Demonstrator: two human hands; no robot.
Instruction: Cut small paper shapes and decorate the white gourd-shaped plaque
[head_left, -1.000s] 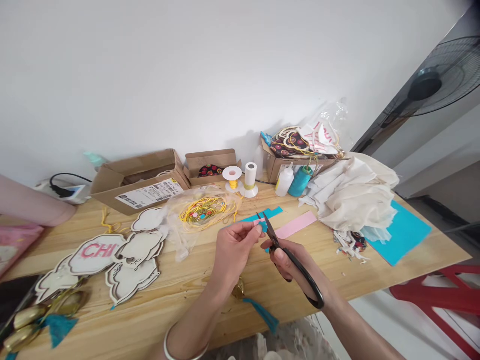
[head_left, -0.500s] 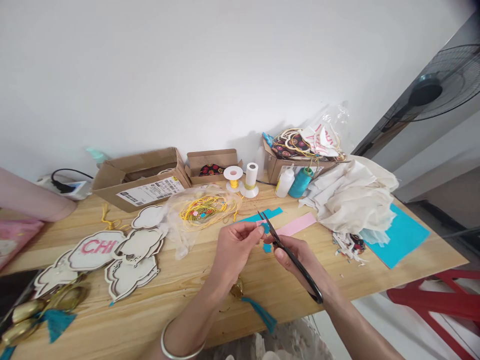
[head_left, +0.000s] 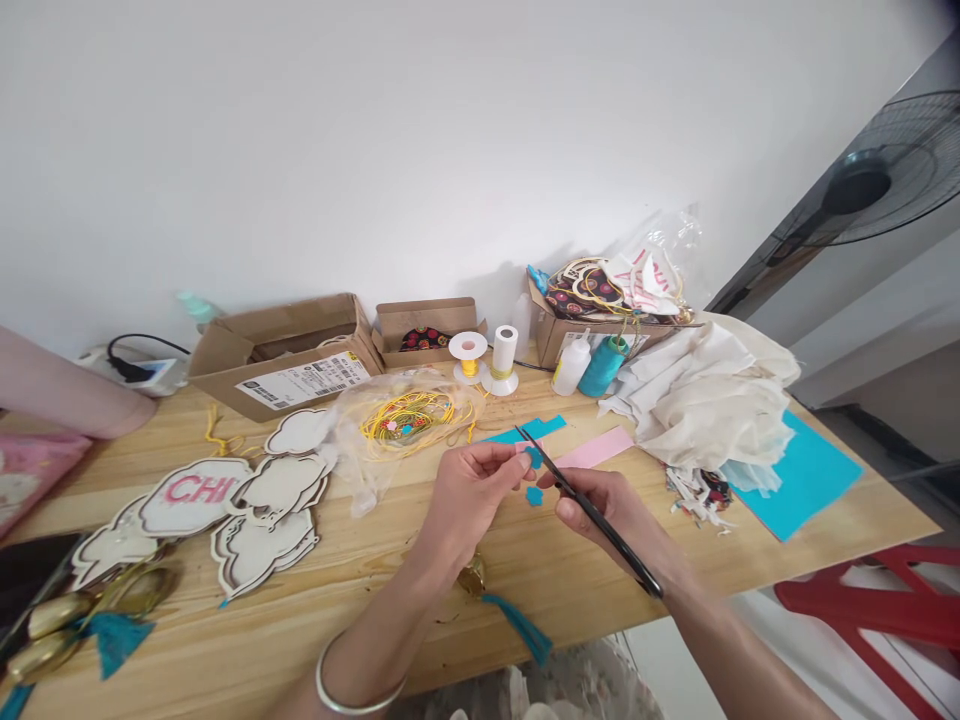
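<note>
black scissors, small blue paper piece, pink strip, yellow cord, pale wooden table.

Both forearms are reaching up from the lower edge of the frame, meeting near its centre. The left hand is pinching thumb against fingertips, wrist bent slightly inward. The right hand is curling closed in a grip, knuckles upward.

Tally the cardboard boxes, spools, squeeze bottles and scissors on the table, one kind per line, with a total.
Cardboard boxes: 3
Spools: 3
Squeeze bottles: 2
Scissors: 1
Total: 9
</note>
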